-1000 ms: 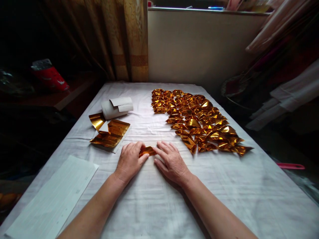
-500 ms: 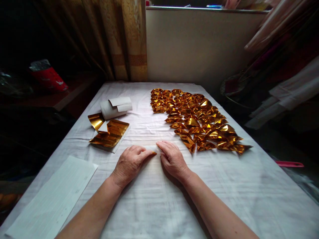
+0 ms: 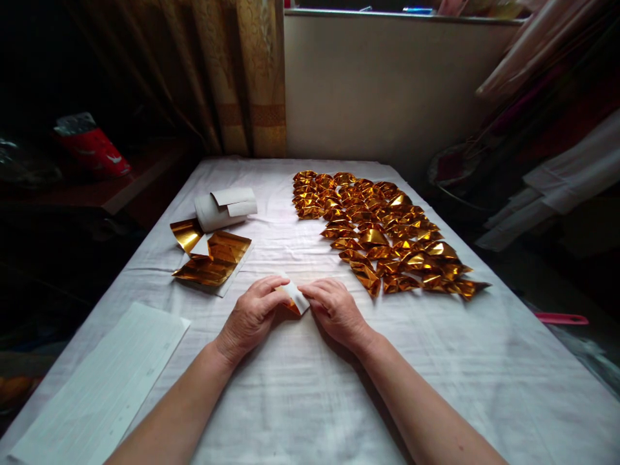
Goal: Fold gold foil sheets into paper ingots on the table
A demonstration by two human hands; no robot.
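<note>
My left hand [image 3: 252, 314] and my right hand [image 3: 336, 309] meet at the middle of the white-clothed table [image 3: 310, 387]. Both pinch one small gold foil paper [image 3: 293, 299] between their fingertips; its white back faces up and a gold corner shows under it. The fingers of both hands are curled on it. To the right lies a wide spread of several folded gold foil pieces [image 3: 382, 232]. A loose stack of flat gold foil sheets [image 3: 210, 257] lies to the left of my left hand.
A rolled white paper [image 3: 225, 208] lies behind the flat sheets. A long white printed sheet [image 3: 101, 387] lies at the front left. A curtain and pale wall stand behind the table. A red bag [image 3: 92, 147] sits on the dark shelf at left.
The foil piece was pressed flat under both hands; now the fingers have lifted it and turned it so its white back shows.
</note>
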